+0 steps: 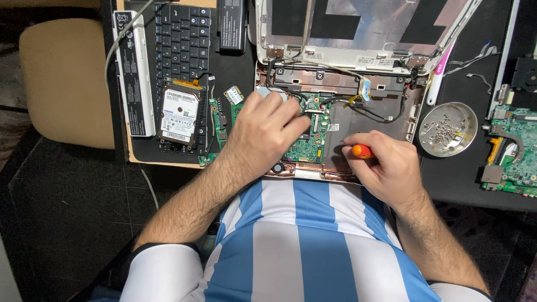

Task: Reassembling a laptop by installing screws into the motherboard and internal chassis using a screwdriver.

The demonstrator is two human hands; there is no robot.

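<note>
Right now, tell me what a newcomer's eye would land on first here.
First, the opened laptop base at centre, its green circuit board bare, with the left hand pressing on it. Just to the right, the right hand grips an orange-handled screwdriver over the base. Next, the round metal dish of screws at the right and the hard drive lying on a loose black keyboard at the left.

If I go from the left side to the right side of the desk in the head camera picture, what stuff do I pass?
White laptop battery → hard drive → left hand → green motherboard → right hand with an orange-handled screwdriver → round screw dish → second circuit board.
</note>
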